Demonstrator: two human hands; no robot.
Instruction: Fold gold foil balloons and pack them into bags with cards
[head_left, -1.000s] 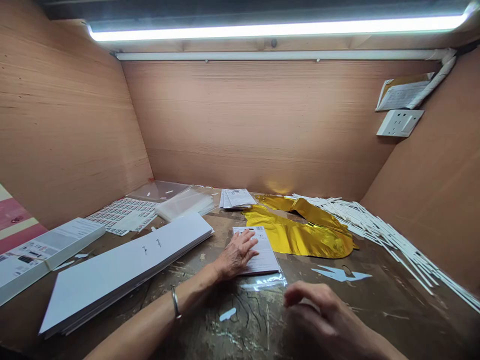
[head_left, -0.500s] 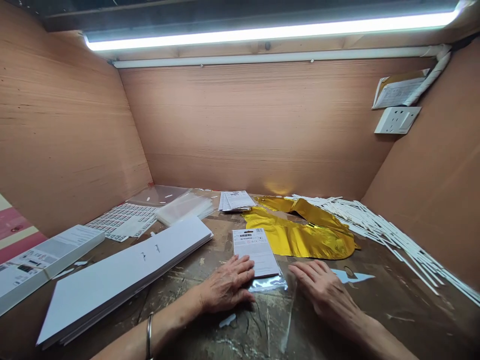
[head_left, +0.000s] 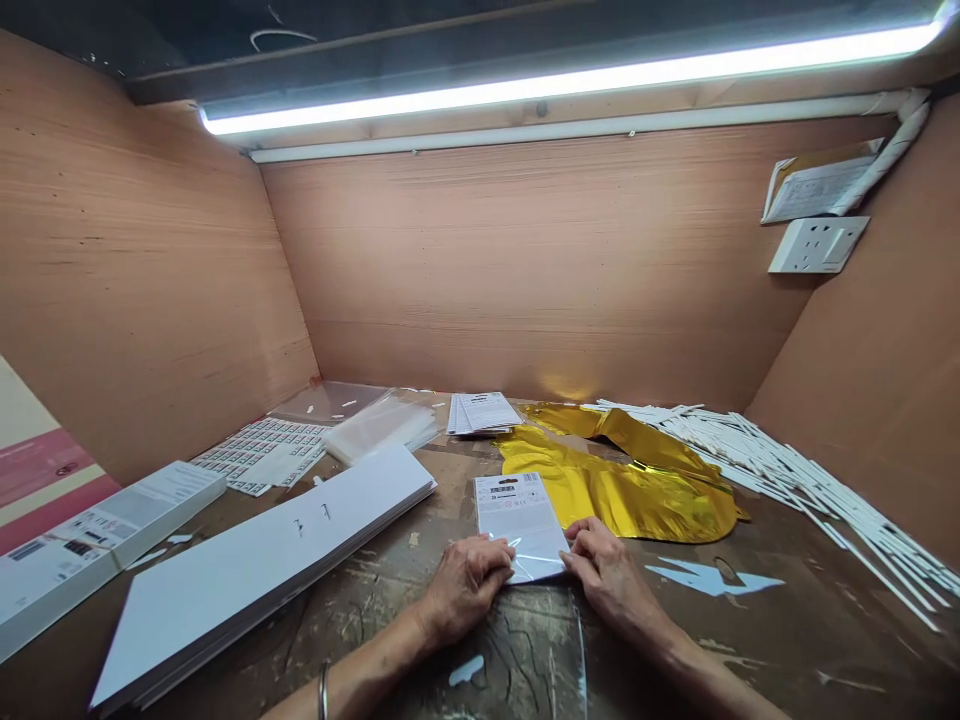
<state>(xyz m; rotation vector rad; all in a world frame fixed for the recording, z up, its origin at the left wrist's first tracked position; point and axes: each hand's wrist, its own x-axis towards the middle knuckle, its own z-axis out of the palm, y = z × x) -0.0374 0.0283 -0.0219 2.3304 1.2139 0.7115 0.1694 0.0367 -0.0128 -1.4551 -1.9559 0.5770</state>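
Observation:
A printed white card in a clear plastic bag (head_left: 519, 515) lies flat on the worn table, its hang hole at the far end. My left hand (head_left: 466, 583), fingers curled together, grips the lower left edge of the bag. At its lower right corner my right hand (head_left: 602, 568) pinches the bag between thumb and fingers. The clear flap at the near end looks folded up over the card. A thin clear strip (head_left: 581, 650) lies just in front of the bag. Gold foil (head_left: 622, 492) spreads behind my right hand.
To the left lie a stack of long white cards (head_left: 262, 575), a banded pile of printed cards (head_left: 112, 540), sticker sheets (head_left: 262, 455) and clear bags (head_left: 382, 428). More packed cards (head_left: 484, 412) sit behind. White sticks (head_left: 787, 490) cover the right; a blue-white scrap (head_left: 716, 577) lies nearer.
Both hands have closed in on the bag's near end, their flat fingers now curled onto it. The clear flap has gone from lying out to folded over the card. The view has shifted slightly.

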